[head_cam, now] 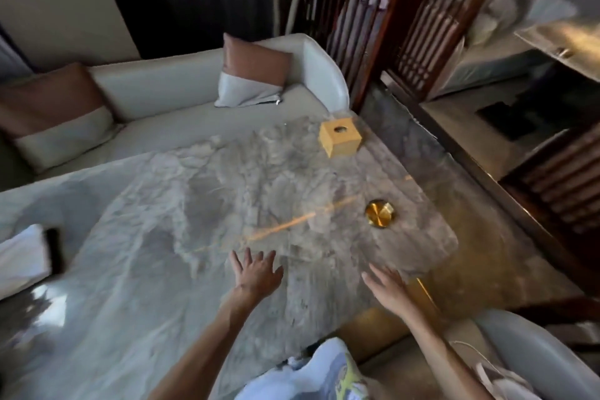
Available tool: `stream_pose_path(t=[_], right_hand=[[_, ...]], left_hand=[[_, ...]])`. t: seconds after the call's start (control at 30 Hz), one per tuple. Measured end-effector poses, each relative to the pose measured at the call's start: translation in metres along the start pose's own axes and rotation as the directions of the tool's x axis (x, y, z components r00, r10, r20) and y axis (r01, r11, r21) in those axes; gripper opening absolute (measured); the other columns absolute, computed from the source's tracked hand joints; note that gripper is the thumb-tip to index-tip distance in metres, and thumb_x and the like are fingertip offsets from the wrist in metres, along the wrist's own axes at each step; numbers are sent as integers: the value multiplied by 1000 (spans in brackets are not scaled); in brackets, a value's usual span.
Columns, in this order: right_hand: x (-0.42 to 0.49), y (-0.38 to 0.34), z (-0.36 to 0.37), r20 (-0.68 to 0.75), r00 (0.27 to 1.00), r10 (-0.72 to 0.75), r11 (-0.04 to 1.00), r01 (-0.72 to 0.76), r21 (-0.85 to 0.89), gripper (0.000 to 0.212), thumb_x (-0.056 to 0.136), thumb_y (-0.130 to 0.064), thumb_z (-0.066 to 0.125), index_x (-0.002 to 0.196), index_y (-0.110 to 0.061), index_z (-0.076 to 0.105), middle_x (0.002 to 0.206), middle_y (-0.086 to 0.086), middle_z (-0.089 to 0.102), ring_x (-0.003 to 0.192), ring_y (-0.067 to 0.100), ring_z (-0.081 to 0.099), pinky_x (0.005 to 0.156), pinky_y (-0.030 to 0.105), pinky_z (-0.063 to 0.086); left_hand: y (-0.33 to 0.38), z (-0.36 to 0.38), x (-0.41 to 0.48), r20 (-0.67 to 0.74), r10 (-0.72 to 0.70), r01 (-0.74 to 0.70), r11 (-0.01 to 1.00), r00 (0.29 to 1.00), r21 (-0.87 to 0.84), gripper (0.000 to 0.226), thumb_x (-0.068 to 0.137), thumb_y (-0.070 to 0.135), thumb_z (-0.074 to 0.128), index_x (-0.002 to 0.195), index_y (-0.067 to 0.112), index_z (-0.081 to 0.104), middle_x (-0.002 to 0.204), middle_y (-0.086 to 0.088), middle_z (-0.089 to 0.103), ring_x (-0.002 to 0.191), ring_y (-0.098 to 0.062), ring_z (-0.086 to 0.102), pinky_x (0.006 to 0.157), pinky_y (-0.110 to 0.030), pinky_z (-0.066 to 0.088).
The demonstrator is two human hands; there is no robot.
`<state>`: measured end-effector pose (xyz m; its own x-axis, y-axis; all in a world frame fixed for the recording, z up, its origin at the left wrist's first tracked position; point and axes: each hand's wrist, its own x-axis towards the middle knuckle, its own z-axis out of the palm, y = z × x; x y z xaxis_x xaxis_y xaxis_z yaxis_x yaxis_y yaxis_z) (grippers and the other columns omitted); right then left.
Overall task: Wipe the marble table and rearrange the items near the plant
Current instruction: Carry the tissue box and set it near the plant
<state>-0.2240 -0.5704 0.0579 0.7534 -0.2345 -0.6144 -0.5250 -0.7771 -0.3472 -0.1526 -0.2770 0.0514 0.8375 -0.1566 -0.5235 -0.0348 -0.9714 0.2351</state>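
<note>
Two empty hands — left hand (256,273), right hand (388,287) — over marble table (162,204).

Whole frame motion-blurred; marble veining on the desk (194,204) smeared. Desk's left side and near-left corner run out of frame. White object with a dark flat item (53,250) at left edge: cropped, identity unclear. Hole in the yellow box (340,137) at the far-right corner: contents unreadable. Both forearms cut by bottom edge. No plant in view.
</note>
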Motion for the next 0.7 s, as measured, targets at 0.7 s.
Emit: stream_pose_path(t=[0.7], right_hand=[[190, 39, -171, 59, 995, -77, 968, 60, 245, 53, 101, -38, 43, 145, -9, 43, 154, 7, 40, 144, 18, 35, 119, 28, 22]], left_hand=[[157, -47, 162, 56, -114, 121, 981, 992, -153, 57, 98, 45, 29, 148, 17, 26, 149, -5, 42, 148, -30, 17, 113, -63, -12]])
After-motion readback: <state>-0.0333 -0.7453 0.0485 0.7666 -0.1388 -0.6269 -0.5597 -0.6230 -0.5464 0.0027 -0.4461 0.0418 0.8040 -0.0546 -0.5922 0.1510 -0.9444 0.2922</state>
